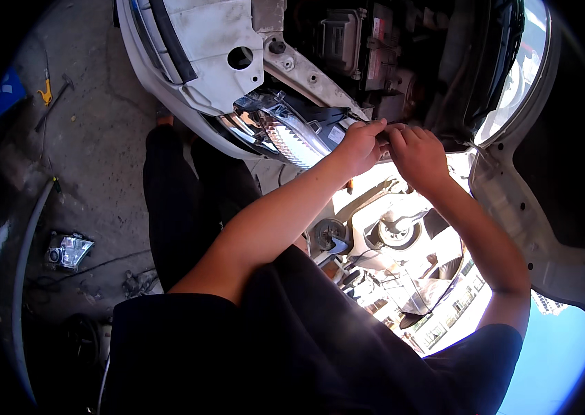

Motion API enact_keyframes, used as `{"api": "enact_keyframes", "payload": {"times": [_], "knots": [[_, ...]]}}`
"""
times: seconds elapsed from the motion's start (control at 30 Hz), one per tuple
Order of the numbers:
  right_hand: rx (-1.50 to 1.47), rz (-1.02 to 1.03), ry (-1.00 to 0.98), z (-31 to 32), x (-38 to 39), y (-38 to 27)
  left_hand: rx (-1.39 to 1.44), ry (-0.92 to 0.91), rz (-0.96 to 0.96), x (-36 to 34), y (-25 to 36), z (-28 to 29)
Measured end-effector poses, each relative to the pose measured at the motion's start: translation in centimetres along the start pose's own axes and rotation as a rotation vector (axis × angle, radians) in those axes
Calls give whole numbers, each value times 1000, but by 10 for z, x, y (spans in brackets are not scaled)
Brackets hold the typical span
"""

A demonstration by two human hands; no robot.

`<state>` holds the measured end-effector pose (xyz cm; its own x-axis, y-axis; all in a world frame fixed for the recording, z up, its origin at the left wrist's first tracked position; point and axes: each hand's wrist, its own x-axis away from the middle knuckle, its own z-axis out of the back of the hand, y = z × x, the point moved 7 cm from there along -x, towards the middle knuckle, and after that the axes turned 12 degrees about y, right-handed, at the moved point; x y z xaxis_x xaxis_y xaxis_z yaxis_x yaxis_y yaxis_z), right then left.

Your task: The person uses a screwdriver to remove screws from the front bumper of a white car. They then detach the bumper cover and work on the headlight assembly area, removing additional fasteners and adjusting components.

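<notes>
My left hand (363, 147) and my right hand (418, 156) are close together at the edge of a car's open engine bay. The fingers of both are closed around something small and dark between them, mostly hidden by the fingers, so its kind does not show. Just left of my left hand sits the car's headlight (301, 140), with a clear ribbed lens and a dark housing. Beyond it runs a pale metal body panel (317, 86) with bolt holes.
A battery (381, 59) and a dark box (342, 41) sit inside the engine bay. The raised hood (514, 200) is on the right. On the floor at left lie a hammer (52, 105), a yellow-handled tool (45, 92), a loose lamp unit (69, 250) and a grey hose (24, 277).
</notes>
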<state>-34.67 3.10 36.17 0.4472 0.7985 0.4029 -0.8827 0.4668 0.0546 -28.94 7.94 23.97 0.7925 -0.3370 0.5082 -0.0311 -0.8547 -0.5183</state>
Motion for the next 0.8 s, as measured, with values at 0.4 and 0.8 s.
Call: {"api": "enact_keyframes", "payload": {"times": [0.4, 0.8], "knots": [[-405, -667, -214, -9, 26, 26, -85, 87, -66, 3, -3, 9], [-629, -931, -213, -23, 41, 31, 90, -62, -85, 6, 4, -3]]}}
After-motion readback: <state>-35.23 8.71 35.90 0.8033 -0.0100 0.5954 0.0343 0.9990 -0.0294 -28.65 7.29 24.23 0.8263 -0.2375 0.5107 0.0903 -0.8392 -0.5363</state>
